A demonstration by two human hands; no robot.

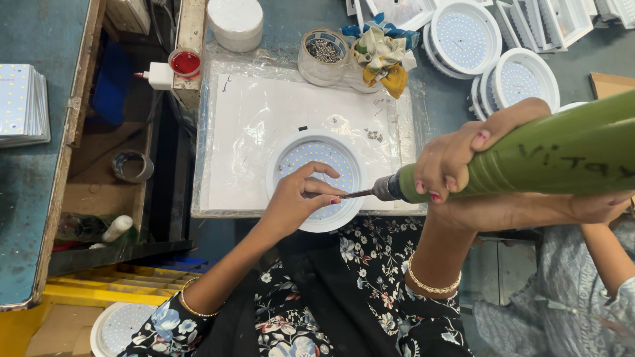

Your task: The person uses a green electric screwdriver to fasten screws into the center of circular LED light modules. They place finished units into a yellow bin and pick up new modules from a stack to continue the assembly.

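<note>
A round white LED downlight (316, 157) lies face up on a white plastic-covered work board (251, 119). My left hand (296, 201) rests on its lower rim, fingertips pinched at the tip of the screwdriver bit, possibly on a small screw too tiny to make out. My right hand (456, 158) grips a green electric screwdriver (562, 155), which lies nearly level with its bit (360, 194) pointing left at the lamp's lower right rim. A few loose screws (374, 135) lie on the board just right of the lamp.
A clear tub of screws (323, 54) and a bundle of cloth (382, 56) stand at the board's far edge. Finished downlights (463, 36) are stacked at the back right, and another lamp (119, 327) lies at lower left. A red-filled cup (185, 63) is at the left. Another person's arm (595, 218) is at the right.
</note>
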